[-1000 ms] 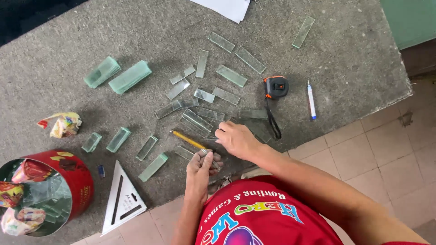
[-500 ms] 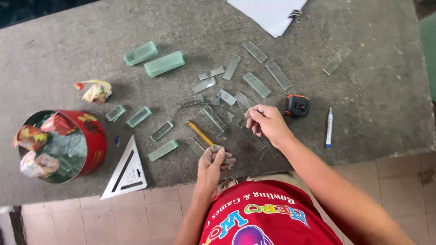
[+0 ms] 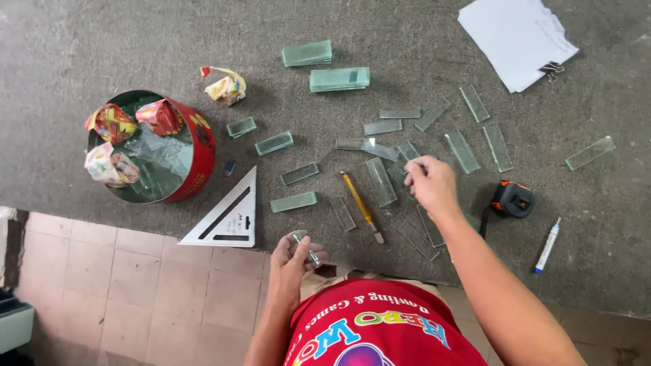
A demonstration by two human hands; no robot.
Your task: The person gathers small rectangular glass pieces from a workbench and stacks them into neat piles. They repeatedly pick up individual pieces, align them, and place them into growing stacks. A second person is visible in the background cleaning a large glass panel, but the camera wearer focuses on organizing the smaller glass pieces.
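Note:
Many narrow clear glass strips (image 3: 381,181) lie scattered on the grey stone table (image 3: 102,54). My right hand (image 3: 430,184) reaches over them, its fingertips pinched on a short glass strip (image 3: 407,150) in the middle of the scatter. At the table's near edge, close to my red shirt, my left hand (image 3: 293,256) is curled around a few small glass pieces (image 3: 306,251). A yellow-handled glass cutter (image 3: 361,205) lies between the two hands, untouched.
A red round tin (image 3: 201,150) with glass scraps and crumpled wrappers stands at the left. A white set square (image 3: 230,217) lies beside it. Two stacks of glass (image 3: 339,79) sit farther back. A tape measure (image 3: 512,200), a marker (image 3: 546,245) and clipped papers (image 3: 519,37) are on the right.
My right hand has reached farther out onto the strips. My left hand has drawn back to the table edge with its glass pieces. The view has shifted.

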